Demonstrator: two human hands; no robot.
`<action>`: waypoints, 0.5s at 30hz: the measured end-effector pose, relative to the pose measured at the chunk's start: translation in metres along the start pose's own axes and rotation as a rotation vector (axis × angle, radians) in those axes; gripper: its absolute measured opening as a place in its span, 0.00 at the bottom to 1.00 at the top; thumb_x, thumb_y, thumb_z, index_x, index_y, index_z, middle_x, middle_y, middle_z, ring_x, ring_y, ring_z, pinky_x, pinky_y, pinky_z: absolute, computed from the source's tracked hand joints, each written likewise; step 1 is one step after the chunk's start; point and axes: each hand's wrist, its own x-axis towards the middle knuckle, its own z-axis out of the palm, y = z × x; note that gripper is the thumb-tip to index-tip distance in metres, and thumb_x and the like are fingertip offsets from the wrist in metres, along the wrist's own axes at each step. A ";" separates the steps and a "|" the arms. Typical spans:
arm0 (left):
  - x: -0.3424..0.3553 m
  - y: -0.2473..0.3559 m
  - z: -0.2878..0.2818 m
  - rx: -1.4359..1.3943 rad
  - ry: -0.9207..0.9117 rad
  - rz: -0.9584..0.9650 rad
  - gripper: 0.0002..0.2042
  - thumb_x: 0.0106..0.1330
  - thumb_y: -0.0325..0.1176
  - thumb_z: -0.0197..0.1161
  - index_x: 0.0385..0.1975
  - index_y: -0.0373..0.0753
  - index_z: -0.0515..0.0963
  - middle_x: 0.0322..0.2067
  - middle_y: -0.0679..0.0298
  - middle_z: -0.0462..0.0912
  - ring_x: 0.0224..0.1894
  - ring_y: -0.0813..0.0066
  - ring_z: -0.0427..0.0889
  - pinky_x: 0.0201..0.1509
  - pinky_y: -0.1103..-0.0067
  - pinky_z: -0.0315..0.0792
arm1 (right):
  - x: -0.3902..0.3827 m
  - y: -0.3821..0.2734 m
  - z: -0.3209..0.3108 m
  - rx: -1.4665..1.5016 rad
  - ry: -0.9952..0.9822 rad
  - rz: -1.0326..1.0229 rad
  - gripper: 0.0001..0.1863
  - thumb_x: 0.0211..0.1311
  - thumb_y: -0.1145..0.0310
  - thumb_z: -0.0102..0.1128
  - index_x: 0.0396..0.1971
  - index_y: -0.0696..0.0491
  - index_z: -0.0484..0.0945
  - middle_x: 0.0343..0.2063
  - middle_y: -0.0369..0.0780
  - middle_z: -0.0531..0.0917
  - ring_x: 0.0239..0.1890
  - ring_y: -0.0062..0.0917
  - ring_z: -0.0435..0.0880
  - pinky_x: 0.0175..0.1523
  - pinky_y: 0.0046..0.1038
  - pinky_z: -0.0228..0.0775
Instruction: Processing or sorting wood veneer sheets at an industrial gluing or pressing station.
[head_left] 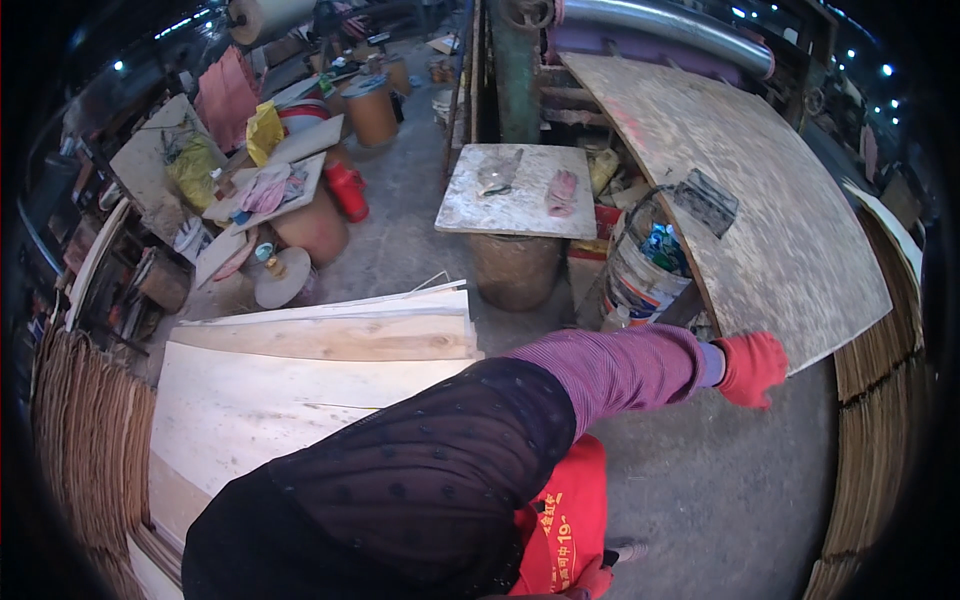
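Reaching right hand point(752, 368), red-gloved, closed on board point(740, 200) corner edge; left hand unseen; bare floor point(720, 490) below; bucket point(640, 270) beside.

One gloved hand point(752, 368), one large board point(740, 190), one bucket point(640, 270), two barrel-top tables point(520, 195).

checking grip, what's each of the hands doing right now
Left hand: not in view.
Right hand: red glove, at the plywood sheet edge; grip cannot be told.
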 end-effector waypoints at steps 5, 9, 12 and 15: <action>-0.004 0.000 -0.003 -0.055 0.026 -0.080 0.24 0.49 0.55 0.59 0.27 0.35 0.79 0.31 0.47 0.77 0.40 0.52 0.76 0.43 0.61 0.69 | 0.020 0.016 0.026 0.208 0.088 -0.043 0.28 0.53 0.48 0.46 0.35 0.60 0.79 0.33 0.55 0.80 0.39 0.50 0.78 0.45 0.45 0.70; -0.008 -0.007 0.000 0.004 0.074 0.042 0.24 0.56 0.51 0.57 0.43 0.37 0.75 0.48 0.48 0.73 0.51 0.51 0.70 0.56 0.62 0.63 | 0.016 0.006 0.019 0.112 0.023 0.004 0.24 0.56 0.48 0.43 0.34 0.52 0.81 0.38 0.48 0.80 0.44 0.44 0.77 0.51 0.40 0.69; -0.007 -0.006 0.001 -0.045 -0.009 0.011 0.24 0.56 0.48 0.60 0.47 0.38 0.74 0.53 0.53 0.71 0.57 0.54 0.67 0.61 0.65 0.59 | 0.019 0.016 0.037 0.035 0.042 0.045 0.28 0.56 0.42 0.44 0.40 0.49 0.80 0.48 0.44 0.77 0.51 0.40 0.73 0.55 0.40 0.65; -0.001 0.004 -0.020 -0.080 -0.025 0.006 0.22 0.55 0.45 0.61 0.46 0.38 0.74 0.52 0.54 0.72 0.56 0.55 0.68 0.60 0.66 0.60 | 0.013 0.011 0.027 0.059 0.030 0.096 0.28 0.57 0.43 0.43 0.43 0.48 0.79 0.48 0.44 0.76 0.52 0.41 0.72 0.55 0.41 0.64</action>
